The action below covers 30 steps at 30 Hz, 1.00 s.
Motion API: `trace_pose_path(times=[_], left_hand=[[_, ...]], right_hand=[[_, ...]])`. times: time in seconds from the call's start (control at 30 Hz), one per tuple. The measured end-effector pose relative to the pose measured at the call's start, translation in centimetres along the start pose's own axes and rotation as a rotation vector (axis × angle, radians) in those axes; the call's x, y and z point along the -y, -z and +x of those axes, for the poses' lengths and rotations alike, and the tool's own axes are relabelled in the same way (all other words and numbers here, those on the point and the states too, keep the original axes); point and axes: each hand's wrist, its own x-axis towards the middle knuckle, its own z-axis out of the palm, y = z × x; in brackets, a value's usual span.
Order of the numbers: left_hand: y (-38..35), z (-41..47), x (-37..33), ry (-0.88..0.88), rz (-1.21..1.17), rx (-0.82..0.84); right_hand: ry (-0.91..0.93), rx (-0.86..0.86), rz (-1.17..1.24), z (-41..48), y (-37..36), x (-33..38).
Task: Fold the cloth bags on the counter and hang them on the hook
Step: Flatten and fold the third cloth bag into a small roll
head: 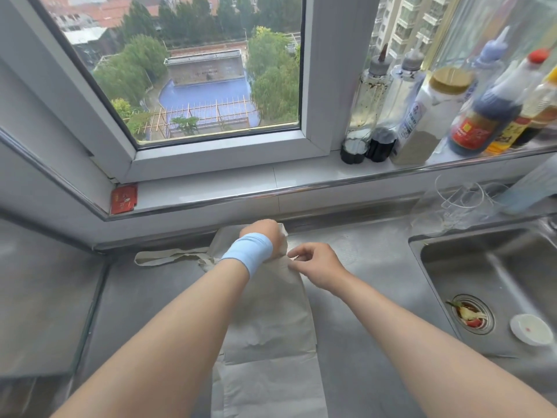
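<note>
Nearest: Two bare forearms enter from the bottom corners of the frame and reach up toward its centre, over a brushed stainless-steel table.
Cloth: A flat beige cloth bag, matt and coarsely woven, lies on the table in the lower centre. Its long axis runs from the bottom edge up to the middle of the frame. A crosswise step low in the cloth may be a fold or a second bag beneath; I cannot tell which.
Right hand: The right hand sits at the bag's right edge near its far end. Its grip is narrow, with thumb and fingertips pinching the hem.
Left hand: The left hand, above a light blue elastic wristband, lies on the bag's far end, just up and left of the right hand. Its fingers are hidden behind the hand, so I cannot tell its grip.
Key relation: Both hands are at the far end, and the bag's length stretches back toward the bottom of the frame. A fold would likely run along that axis.
Handles: Soft beige handle loops trail flat to the left of the left wrist.
Right: A steel sink is set into the table.
Farthest: A white windowsill carries sauce bottles at the upper right. No hook is in view.
</note>
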Motion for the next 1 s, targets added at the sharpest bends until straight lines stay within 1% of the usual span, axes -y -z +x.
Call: trace_pose_path(times=[0.07, 0.13, 0.2, 0.3, 0.4, 0.47, 0.53, 0.6, 0.67, 0.7, 0.77, 0.83, 0.9, 0.97, 1.0], left_hand=[[0.6, 0.0, 0.6, 0.062, -0.239, -0.020], [0.8, 0.2, 1.5, 0.109, -0.489, -0.094], [0.9, 0.1, 1.9, 0.116, -0.647, -0.145], [0.4, -0.3, 2.4, 0.045, -0.770, -0.200], [0.2, -0.9, 3.0, 0.022, -0.895, -0.302], [0.5, -2.2, 4.4, 0.026, -0.913, -0.372], [0.5, -3.5, 6.5, 0.086, -0.851, -0.399], [-0.1, -3.9, 9.1, 0.218, -0.786, -0.372], [-1.1, -4.0, 11.9, 0.338, -0.787, -0.249], [-1.6, -4.3, 12.6, 0.354, -0.786, -0.159], [-2.8, -4.8, 14.2, 0.356, -0.772, 0.014], [-3.9, -5.1, 15.4, 0.376, -0.741, 0.090], [-4.8, -4.9, 16.3, 0.376, -0.737, 0.104], [-5.5, -4.5, 17.1, 0.363, -0.695, 0.112], [-5.7, -4.4, 17.3, 0.353, -0.662, 0.116]], right_hand=[[-0.043, -0.002, -0.031, -0.4, 0.0, -0.2], [-0.078, -0.019, -0.028, -0.7, 0.2, -0.5], [-0.080, -0.057, -0.010, -0.9, 0.4, -0.6], [-0.085, -0.125, -0.077, -0.9, 0.6, -0.2], [-0.102, -0.165, -0.218, -0.6, 1.2, 0.0], [-0.111, -0.200, -0.337, -0.4, 1.0, 0.3], [-0.045, -0.285, -0.454, -0.6, -0.1, 0.8], [0.136, -0.375, -0.567, -0.7, -2.0, 1.7], [0.325, -0.402, -0.637, -0.7, -4.4, 2.7], [0.398, -0.383, -0.647, -0.6, -5.5, 3.2], [0.485, -0.255, -0.682, 0.2, -8.0, 4.2], [0.474, -0.103, -0.752, 1.3, -10.7, 5.1], [0.406, 0.007, -0.858, 2.9, -12.8, 6.0], [0.349, 0.077, -1.014, 4.5, -14.2, 6.7], [0.338, 0.075, -1.071, 5.1, -14.6, 6.9]])
